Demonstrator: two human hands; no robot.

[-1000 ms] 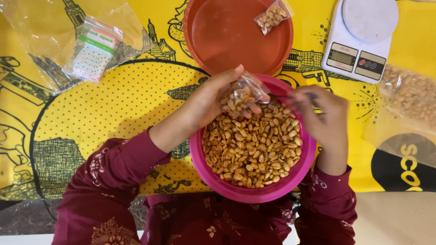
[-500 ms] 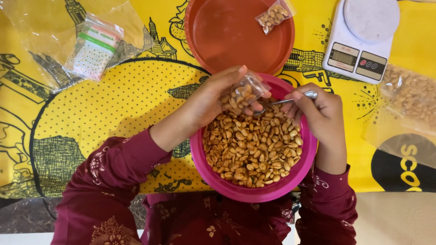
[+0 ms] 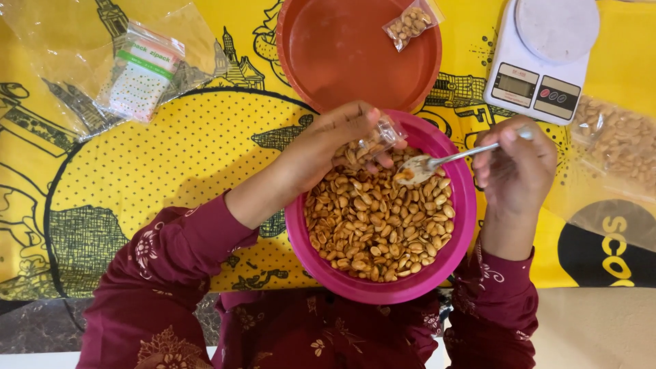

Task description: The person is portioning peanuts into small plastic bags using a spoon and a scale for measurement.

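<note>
A pink bowl (image 3: 459, 225) full of peanuts (image 3: 374, 229) sits in front of me. Over its far rim my left hand (image 3: 335, 140) holds a small clear plastic bag (image 3: 372, 145) partly filled with peanuts. My right hand (image 3: 516, 164) grips a metal spoon (image 3: 447, 159) by its handle, to the right of the bowl. The spoon's bowl lies on the peanuts just beside the bag's mouth.
An orange-brown plate (image 3: 328, 55) behind the bowl carries one small filled peanut bag (image 3: 410, 24). A white kitchen scale (image 3: 543, 58) stands at the back right, a large bag of peanuts (image 3: 615, 147) at the right, and a pack of empty zip bags (image 3: 140, 75) at the back left.
My right hand has drawn back to the right, and the spoon has come away from the bag's mouth down onto the peanuts. The left hand keeps the bag in place.
</note>
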